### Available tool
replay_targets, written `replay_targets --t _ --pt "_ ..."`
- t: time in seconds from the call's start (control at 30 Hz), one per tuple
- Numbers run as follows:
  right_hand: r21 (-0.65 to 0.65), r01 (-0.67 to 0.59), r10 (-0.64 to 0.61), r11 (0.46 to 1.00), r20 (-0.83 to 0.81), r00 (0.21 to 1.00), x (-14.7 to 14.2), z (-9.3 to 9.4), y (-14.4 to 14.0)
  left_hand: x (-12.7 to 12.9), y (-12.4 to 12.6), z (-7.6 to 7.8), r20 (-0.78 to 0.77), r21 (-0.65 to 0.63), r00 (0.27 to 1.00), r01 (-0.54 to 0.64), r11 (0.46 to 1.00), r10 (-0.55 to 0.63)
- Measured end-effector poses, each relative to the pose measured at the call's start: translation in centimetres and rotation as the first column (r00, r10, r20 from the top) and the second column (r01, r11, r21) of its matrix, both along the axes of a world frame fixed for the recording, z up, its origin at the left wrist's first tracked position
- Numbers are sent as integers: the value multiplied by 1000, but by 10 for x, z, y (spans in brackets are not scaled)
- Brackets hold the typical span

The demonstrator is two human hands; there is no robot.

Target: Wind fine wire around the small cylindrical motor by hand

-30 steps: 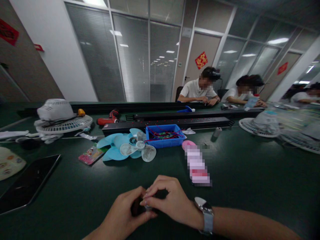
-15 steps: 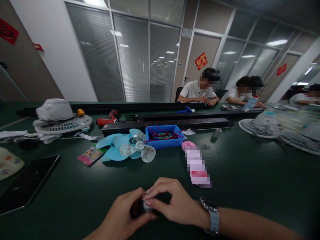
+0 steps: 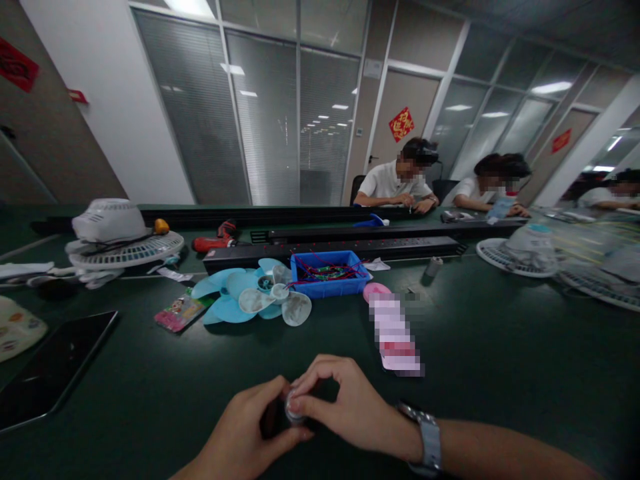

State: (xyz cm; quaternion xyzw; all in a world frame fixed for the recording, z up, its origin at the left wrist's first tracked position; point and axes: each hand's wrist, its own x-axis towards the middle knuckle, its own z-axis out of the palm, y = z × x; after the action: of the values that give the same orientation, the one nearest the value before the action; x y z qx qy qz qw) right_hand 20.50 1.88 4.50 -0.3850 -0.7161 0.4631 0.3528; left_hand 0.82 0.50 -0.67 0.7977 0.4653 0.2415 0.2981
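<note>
At the near side of the table, my left hand (image 3: 250, 423) curls its fingers and thumb around a small round piece with a silvery top (image 3: 294, 408). The thumb and fingertips of my right hand (image 3: 347, 403) pinch the top of this same piece from the right. Most of it is covered by my fingers, so its exact kind does not show. A grey watch (image 3: 427, 437) is on my right wrist. Beyond my hands lie blue and clear fan blades (image 3: 235, 293) and a pink-and-white, partly blurred-out object (image 3: 393, 330).
A blue bin (image 3: 330, 287) holds wires and green boards. Long black bars (image 3: 330, 253) cross the table, with a red power drill (image 3: 213, 241) beside them. A tablet (image 3: 60, 363) and a fan body (image 3: 110, 223) lie left. A small cylinder (image 3: 434, 267) stands right. Co-workers (image 3: 395, 183) sit opposite.
My hands stay almost in the same place around the small piece. My right fingers have shifted only slightly on its top.
</note>
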Motion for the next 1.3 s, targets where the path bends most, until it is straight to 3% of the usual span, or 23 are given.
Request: replay_targets --t 0.3,0.63,0.8,1.3 --pt "-16 10 -11 1000 -56 998 -2 -2 1 0 0 -1 -2 7 1000 -6 1000 6" --pt "44 -7 5 999 32 999 -2 -1 0 0 -1 1 11 38 1000 -10 999 9" --pt "88 -13 13 996 -3 1000 -1 -6 1 1 -1 4 29 20 1000 0 1000 -1" --pt "3 68 -68 998 -49 996 -8 -8 2 3 -1 3 58 -18 998 -31 999 32"
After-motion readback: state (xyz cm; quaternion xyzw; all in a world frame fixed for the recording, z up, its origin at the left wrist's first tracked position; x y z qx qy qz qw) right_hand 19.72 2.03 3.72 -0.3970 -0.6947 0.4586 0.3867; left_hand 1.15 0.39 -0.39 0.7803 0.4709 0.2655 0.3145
